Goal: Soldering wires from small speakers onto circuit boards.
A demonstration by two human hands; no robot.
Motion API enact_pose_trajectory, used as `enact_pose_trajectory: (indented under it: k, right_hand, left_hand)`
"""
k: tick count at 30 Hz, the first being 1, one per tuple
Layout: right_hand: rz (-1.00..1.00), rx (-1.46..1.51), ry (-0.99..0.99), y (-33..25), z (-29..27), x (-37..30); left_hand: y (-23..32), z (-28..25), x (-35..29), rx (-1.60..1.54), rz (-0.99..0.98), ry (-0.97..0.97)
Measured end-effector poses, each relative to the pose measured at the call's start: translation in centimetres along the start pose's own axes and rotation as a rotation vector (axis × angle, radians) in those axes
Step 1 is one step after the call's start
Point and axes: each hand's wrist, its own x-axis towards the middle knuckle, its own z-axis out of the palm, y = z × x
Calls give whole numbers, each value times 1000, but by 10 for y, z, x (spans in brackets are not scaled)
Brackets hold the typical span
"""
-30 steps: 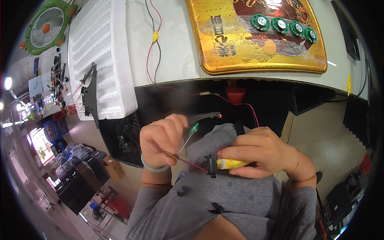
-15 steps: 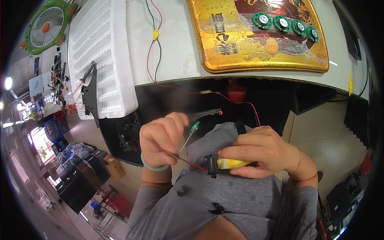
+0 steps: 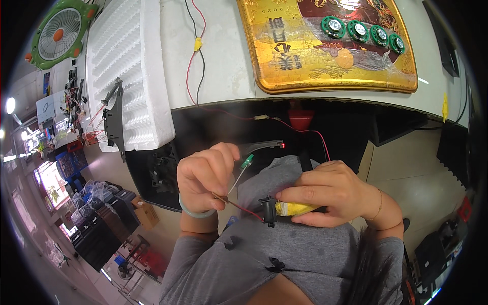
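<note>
My left hand (image 3: 206, 175) is closed in a pinch on a small brown strip (image 3: 219, 196), perhaps a circuit board. From the pinch a dark red wire (image 3: 246, 209) runs to a small black plastic part (image 3: 268, 211). A thin pale lead with a green tip (image 3: 247, 162) sticks up beside my fingers. My right hand (image 3: 330, 193) is closed around a yellow-wrapped piece (image 3: 295, 208) that meets the black part. Beyond my left fingers is a dark curved plastic arm (image 3: 262, 146) with a glowing red tip; its other end is hidden behind the hand.
A white foam tray (image 3: 152, 76) bears a black wired frame (image 3: 115, 122). Right of it, a gold tin lid (image 3: 330, 81) carries several green-rimmed speakers (image 3: 358, 31). A red and black cable (image 3: 198, 76) drops over the table edge toward my right hand. A green fan (image 3: 60, 33) stands far left.
The red tip of the dark plastic arm glows brighter, and that arm has shifted slightly down and right. Both hands keep their grips almost unmoved.
</note>
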Motion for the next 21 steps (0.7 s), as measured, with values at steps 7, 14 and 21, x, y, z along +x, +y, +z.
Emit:
enact_pose_trajectory:
  k: [7,14,21]
  right_hand:
    - [0,0,3,1,0,1]
    - [-5,7,10,1,1,1]
    - [6,6,0,0,0,1]
  left_hand:
    - [-1,-2,-1,4,-3,-2]
    - [-2,-2,-2,1,-5,10]
    - [-3,-4,-2,2,-4,-8]
